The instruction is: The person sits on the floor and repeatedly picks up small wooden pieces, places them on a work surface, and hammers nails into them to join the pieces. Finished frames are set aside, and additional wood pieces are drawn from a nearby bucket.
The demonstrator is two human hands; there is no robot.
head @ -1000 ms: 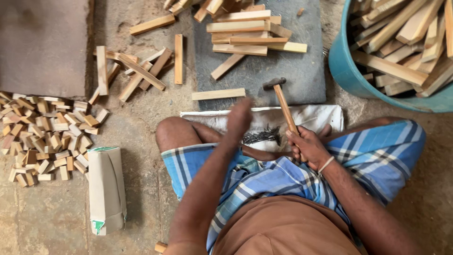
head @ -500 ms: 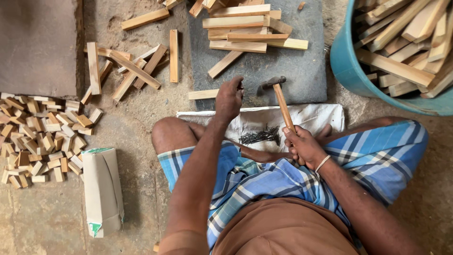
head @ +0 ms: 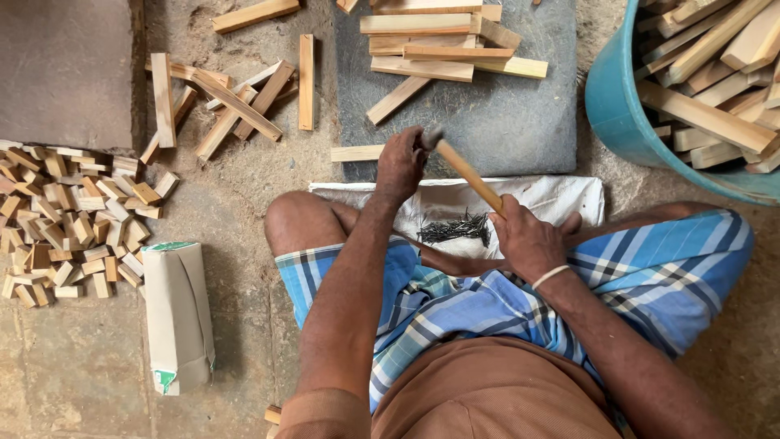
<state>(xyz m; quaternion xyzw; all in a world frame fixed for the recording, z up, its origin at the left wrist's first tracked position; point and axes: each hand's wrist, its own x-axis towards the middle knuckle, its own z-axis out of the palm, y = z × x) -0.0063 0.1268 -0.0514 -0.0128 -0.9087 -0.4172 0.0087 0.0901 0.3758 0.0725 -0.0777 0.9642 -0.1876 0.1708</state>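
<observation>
Grey slab point(head: 520, 122) = landmark. Blue tub point(head: 626, 106) w/ slats sits to its right, nail pile point(head: 459, 229) just below on white sack. Wood strip point(head: 357, 153) at slab's near-left edge, long axis L-R; left hand point(head: 400, 165) closed on its right end, nearest. Right hand point(head: 530, 240) grips hammer point(head: 467, 172), head over strip

The cloth wrap point(head: 650, 268) across the lap is showing a blue, white and dark plaid. The shirt point(head: 487, 398) is showing plain brown. The tub point(head: 626, 114) is showing turquoise. The wood strips point(head: 422, 49) and small blocks point(head: 73, 219) are showing pale tan. The slab point(head: 504, 122) is showing dark grey. The hammer handle point(head: 471, 175) is showing light wood colour. The sack point(head: 552, 199) is showing white, the nails point(head: 459, 228) black. The paper packet point(head: 179, 313) is showing beige with green corners. The wrist band point(head: 550, 276) is showing white.
</observation>
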